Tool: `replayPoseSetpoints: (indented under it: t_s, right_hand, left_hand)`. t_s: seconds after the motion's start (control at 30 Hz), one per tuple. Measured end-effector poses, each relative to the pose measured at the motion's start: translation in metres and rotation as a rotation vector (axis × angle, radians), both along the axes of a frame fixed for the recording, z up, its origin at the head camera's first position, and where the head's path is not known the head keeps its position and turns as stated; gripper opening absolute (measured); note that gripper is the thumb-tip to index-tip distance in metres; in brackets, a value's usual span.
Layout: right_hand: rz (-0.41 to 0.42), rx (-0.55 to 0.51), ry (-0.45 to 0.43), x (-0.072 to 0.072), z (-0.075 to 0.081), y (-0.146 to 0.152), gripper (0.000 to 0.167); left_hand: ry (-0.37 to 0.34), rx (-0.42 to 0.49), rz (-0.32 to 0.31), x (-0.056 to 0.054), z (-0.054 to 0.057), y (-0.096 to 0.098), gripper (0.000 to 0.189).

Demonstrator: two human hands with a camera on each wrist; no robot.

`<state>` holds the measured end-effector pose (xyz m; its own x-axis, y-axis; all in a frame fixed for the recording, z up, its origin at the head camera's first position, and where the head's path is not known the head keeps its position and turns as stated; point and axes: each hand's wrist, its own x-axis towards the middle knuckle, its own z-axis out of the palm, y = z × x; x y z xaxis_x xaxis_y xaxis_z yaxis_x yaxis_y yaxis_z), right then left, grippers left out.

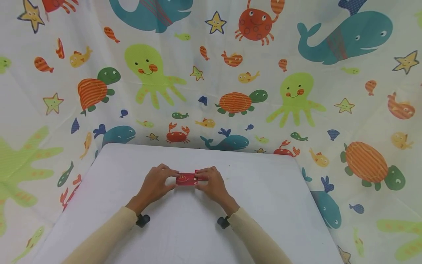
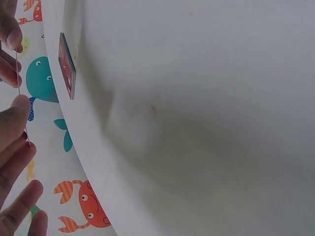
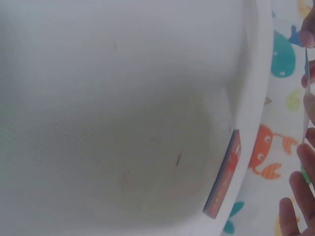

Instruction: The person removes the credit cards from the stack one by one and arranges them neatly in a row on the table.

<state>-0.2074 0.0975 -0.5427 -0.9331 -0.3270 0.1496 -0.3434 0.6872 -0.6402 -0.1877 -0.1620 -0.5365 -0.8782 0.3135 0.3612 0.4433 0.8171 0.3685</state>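
Observation:
A red card point(image 1: 186, 179) with gold-looking "VIP" lettering is held above the white table, its lettering upside down in the head view. My left hand point(image 1: 159, 182) pinches one end between thumb and fingers. At the other end my right hand point(image 1: 212, 184) pinches it the same way. Both wrist views show the card edge-on, as a thin line. A small stack of reddish cards point(image 2: 68, 69) lies on the table beyond the hands. In the right wrist view the stack point(image 3: 222, 177) sits near the table's far edge; the right hand mostly hides it in the head view.
The white table point(image 1: 184, 234) spreads around and below both hands. A curtain point(image 1: 197, 124) printed with sea animals hangs behind its far edge and at the sides. Dark wrist cameras point(image 1: 143, 220) sit on both wrists, below the hands.

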Motion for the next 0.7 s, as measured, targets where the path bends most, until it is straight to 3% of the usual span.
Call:
replayPoseSetpoints:
  t_s: [0.7]
  right_hand:
    - [0.027, 0.01, 0.074, 0.01, 0.0, -0.018, 0.043]
  left_hand:
    - [0.016, -0.014, 0.002, 0.016, 0.008, -0.02, 0.053]
